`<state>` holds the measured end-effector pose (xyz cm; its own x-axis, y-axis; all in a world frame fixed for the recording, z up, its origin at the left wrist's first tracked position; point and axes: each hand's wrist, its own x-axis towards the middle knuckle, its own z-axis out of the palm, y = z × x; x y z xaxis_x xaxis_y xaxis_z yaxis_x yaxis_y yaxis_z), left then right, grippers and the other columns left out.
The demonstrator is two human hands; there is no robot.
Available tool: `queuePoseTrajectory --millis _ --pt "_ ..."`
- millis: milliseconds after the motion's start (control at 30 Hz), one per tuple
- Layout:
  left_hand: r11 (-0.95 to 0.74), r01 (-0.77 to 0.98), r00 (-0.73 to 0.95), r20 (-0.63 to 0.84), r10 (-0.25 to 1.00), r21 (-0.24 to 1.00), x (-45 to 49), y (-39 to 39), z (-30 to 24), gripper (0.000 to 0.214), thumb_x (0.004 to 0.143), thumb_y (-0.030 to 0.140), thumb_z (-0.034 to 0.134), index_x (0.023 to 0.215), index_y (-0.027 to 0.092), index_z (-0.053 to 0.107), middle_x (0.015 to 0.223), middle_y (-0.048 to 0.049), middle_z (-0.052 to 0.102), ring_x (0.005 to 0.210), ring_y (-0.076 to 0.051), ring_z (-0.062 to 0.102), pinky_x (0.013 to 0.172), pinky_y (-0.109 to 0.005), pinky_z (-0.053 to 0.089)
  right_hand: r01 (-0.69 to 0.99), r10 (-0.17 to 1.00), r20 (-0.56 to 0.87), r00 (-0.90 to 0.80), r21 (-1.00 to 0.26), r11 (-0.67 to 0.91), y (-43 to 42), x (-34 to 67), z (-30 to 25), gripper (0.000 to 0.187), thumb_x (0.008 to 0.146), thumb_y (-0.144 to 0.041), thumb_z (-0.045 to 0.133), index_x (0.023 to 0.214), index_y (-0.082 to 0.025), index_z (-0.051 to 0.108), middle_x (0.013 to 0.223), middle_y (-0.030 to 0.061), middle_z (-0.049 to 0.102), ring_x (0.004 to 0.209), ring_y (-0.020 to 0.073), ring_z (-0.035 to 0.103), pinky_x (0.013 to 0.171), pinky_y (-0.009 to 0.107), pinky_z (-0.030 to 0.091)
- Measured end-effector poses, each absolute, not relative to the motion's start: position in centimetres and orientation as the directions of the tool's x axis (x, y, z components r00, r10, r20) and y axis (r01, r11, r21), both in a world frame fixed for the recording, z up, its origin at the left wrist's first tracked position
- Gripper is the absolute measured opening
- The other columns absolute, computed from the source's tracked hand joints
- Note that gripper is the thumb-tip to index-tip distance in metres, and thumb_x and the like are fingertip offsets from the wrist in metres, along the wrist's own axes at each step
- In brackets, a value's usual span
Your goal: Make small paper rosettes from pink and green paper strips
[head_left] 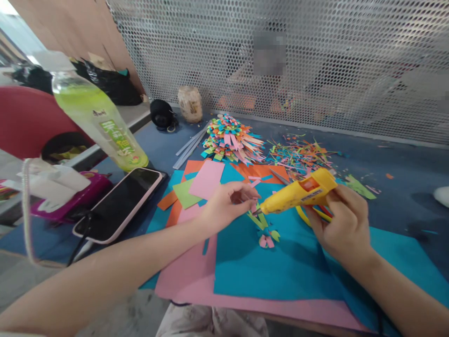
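Observation:
My right hand point(345, 222) is wrapped round a yellow hot glue gun point(298, 189), its nozzle pointing left. Near that nozzle, my left hand point(235, 203) pinches a small pink paper strip point(254, 207) between thumb and fingers. Just below lies a little paper piece point(267, 238) with green, blue and pink strips, over a large blue sheet point(280, 271). Scissors with yellow handles point(303, 216) lie partly hidden behind the glue gun and my right hand.
A heap of fringed paper pieces point(231, 140) and shredded scraps point(301, 154) lie at the back, near glue sticks point(191, 147). A drink bottle point(100, 114), a phone point(121, 203) and a purple box point(73, 196) stand left. A perforated metal screen point(210, 47) borders the table.

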<state>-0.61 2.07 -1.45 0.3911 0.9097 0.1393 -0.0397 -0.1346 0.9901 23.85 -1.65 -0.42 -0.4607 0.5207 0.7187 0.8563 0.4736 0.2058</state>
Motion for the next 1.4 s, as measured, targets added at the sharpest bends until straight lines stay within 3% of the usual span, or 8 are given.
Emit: queuePoseTrajectory --millis 233,333,500,633,900,1167,1267,1400 --pt "-0.088 -0.116 0.404 0.127 0.906 0.989 -0.7 2.1 -1.2 0.007 0.073 0.017 0.061 0.08 0.016 0.06 0.066 0.0011 0.062 0.061 -0.011 0.062 0.059 -0.023 0.05 0.852 0.504 0.729 -0.463 0.208 0.481 -1.2 23.7 -0.1 0.049 0.075 -0.017 0.063 0.118 -0.021 0.039 0.102 0.0167 0.056 0.098 0.0332 0.057 0.072 0.046 0.051" --pt "-0.093 -0.114 0.402 0.131 0.906 0.989 -0.6 2.2 -1.2 0.006 0.073 0.017 0.061 0.079 0.016 0.06 0.065 0.0011 0.061 0.061 -0.011 0.062 0.059 -0.023 0.05 0.836 0.449 0.759 -0.472 0.222 0.503 -1.1 23.7 -0.1 0.055 0.074 -0.015 0.063 0.122 -0.021 0.036 0.106 0.0174 0.054 0.099 0.0327 0.056 0.072 0.046 0.051" --pt "-0.104 -0.112 0.396 0.14 0.907 0.988 -0.6 2.3 -1.3 0.008 0.073 0.02 0.062 0.079 0.016 0.059 0.067 0.0004 0.061 0.061 -0.012 0.062 0.06 -0.025 0.05 0.842 0.452 0.753 -0.478 0.248 0.478 -1.3 23.6 0.1 0.06 0.075 -0.015 0.063 0.124 -0.026 0.031 0.106 0.0154 0.053 0.097 0.0315 0.057 0.071 0.045 0.052" --pt "-0.111 -0.121 0.393 0.15 0.907 0.986 -0.6 2.4 -1.4 0.008 0.073 0.02 0.062 0.079 0.015 0.059 0.066 0.0007 0.06 0.06 -0.011 0.061 0.059 -0.025 0.049 0.843 0.445 0.745 -0.496 0.293 0.45 -1.3 23.7 0.2 0.063 0.073 -0.014 0.065 0.125 -0.021 0.03 0.106 0.0188 0.053 0.097 0.0313 0.057 0.074 0.044 0.052" --pt "-0.137 -0.056 0.353 0.148 0.924 0.989 -0.7 2.5 -1.5 0.01 0.073 0.022 0.064 0.079 0.015 0.06 0.068 0.0 0.064 0.06 -0.011 0.062 0.056 -0.021 0.048 0.811 0.303 0.798 -0.521 0.352 0.467 -0.6 23.8 -0.1 0.053 0.074 -0.018 0.065 0.12 -0.016 0.039 0.104 0.0166 0.055 0.095 0.0281 0.058 0.069 0.04 0.053" --pt "-0.146 -0.038 0.317 0.15 0.937 0.989 -0.7 2.7 -1.5 0.008 0.074 0.022 0.064 0.078 0.016 0.061 0.071 -0.0005 0.066 0.06 -0.009 0.062 0.053 -0.02 0.047 0.814 0.343 0.781 -0.522 0.337 0.473 -0.8 23.8 -0.2 0.047 0.071 -0.016 0.068 0.111 -0.013 0.043 0.101 0.0183 0.056 0.094 0.0289 0.058 0.072 0.04 0.053" --pt "-0.145 -0.02 0.298 0.144 0.944 0.989 -0.7 2.8 -1.5 0.01 0.073 0.023 0.064 0.078 0.016 0.061 0.072 -0.0012 0.067 0.06 -0.009 0.061 0.053 -0.02 0.047 0.825 0.406 0.763 -0.502 0.283 0.488 -0.9 23.6 -0.1 0.039 0.071 -0.017 0.068 0.104 -0.015 0.046 0.097 0.0166 0.057 0.092 0.0289 0.059 0.072 0.041 0.053" --pt "-0.122 -0.024 0.292 0.124 0.948 0.992 -0.7 2.7 -1.4 0.014 0.072 0.026 0.065 0.08 0.014 0.061 0.075 -0.0025 0.066 0.06 -0.01 0.061 0.054 -0.021 0.047 0.865 0.537 0.76 -0.365 0.064 0.498 -0.9 23.1 0.0 0.03 0.076 -0.023 0.063 0.101 -0.018 0.047 0.1 0.0157 0.056 0.099 0.0288 0.056 0.078 0.042 0.051"
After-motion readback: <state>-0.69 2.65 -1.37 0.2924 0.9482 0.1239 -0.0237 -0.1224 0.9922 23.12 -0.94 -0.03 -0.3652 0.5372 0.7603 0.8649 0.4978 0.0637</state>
